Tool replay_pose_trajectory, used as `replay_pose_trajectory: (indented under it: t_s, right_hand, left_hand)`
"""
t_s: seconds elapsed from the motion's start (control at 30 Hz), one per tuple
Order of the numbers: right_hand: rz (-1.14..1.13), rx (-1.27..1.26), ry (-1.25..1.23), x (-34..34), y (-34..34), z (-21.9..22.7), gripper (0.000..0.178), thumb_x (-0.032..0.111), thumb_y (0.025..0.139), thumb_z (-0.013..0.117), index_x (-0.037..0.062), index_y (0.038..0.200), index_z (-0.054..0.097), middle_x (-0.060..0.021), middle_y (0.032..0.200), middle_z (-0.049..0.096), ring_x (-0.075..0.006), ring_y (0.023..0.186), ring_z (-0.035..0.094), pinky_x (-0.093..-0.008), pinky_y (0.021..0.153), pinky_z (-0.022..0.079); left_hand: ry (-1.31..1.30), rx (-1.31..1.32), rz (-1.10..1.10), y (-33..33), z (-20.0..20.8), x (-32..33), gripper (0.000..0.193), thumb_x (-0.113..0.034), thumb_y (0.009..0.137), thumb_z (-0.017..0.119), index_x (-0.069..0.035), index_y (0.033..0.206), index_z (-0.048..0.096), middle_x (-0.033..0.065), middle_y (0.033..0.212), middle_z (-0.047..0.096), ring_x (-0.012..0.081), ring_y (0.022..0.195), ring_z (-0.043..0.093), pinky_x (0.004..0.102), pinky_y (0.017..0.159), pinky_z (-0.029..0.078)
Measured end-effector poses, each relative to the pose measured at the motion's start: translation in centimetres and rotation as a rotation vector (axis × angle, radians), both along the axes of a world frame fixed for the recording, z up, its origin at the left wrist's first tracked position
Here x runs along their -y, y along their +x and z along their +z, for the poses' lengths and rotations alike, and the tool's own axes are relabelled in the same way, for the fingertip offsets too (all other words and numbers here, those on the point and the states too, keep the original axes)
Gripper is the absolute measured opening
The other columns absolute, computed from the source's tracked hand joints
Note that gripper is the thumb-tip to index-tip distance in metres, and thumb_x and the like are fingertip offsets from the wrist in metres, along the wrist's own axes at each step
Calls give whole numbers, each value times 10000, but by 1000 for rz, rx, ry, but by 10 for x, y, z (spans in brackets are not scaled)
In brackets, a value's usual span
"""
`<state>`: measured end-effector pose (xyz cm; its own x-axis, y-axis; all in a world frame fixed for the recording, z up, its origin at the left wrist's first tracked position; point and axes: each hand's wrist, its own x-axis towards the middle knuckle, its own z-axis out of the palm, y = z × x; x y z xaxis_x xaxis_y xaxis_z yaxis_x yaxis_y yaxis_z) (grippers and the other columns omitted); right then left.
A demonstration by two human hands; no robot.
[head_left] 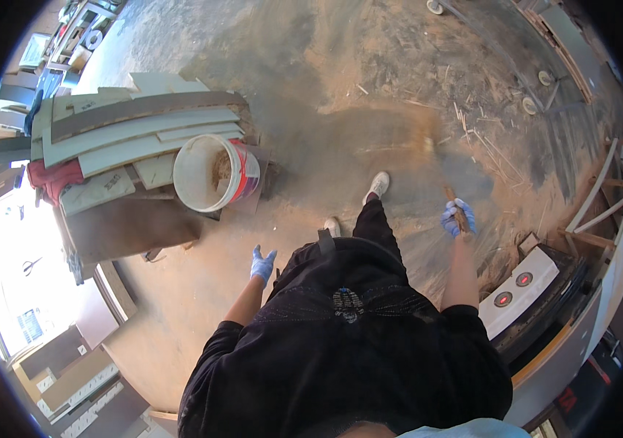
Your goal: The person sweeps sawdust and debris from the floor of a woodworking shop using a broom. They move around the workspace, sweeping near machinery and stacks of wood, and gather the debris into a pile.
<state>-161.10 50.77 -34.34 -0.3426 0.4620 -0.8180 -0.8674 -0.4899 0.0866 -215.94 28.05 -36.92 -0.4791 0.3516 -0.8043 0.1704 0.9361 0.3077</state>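
Head view shows the right hand (459,217) clenched on a broom handle (451,201), bristles (428,142) in sawdust (377,135) partly gathered on the floor (202,292), much debris left, while the left hand (262,263) hangs released.

By my left side, a white bucket (213,174) with a red label band around its wall stands on the board pile. To my right, a white rectangular panel (519,285) carries two round red-and-grey badges. At lower left, brown and white boards (78,387) bear small pale stickers, too small to make out.
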Motion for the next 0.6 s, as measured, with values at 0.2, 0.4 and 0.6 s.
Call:
replay_pose_trajectory:
  t_s: [0.2, 0.4, 0.6]
  right_hand:
    - [131, 626, 107, -61, 17, -17, 105, 178, 722, 579, 89, 703, 527, -43, 608, 542, -172, 478, 512, -309, 462, 445]
    - [395, 259, 71, -82, -11, 79, 114, 175, 740, 559, 89, 702, 494, -36, 570, 497, -163, 472, 488, -299, 442, 419]
    - [554, -19, 321, -182, -137, -1, 93, 105, 755, 554, 84, 794, 472, -34, 601, 505, -142, 460, 503, -270, 431, 440]
  left_hand:
    - [46, -27, -213, 38, -15, -107, 790, -391, 748, 637, -102, 1352, 218, 217, 1314, 367, 331, 1207, 377, 364, 972, 321]
    - [60, -15, -160, 65, -34, -162, 767, -381, 750, 636, -115, 1347, 235, 207, 1306, 385, 336, 1190, 399, 362, 959, 334]
    - [108, -85, -425, 64, -6, -252, 771, -402, 754, 625, -121, 1351, 228, 185, 1319, 374, 334, 1197, 389, 370, 962, 335]
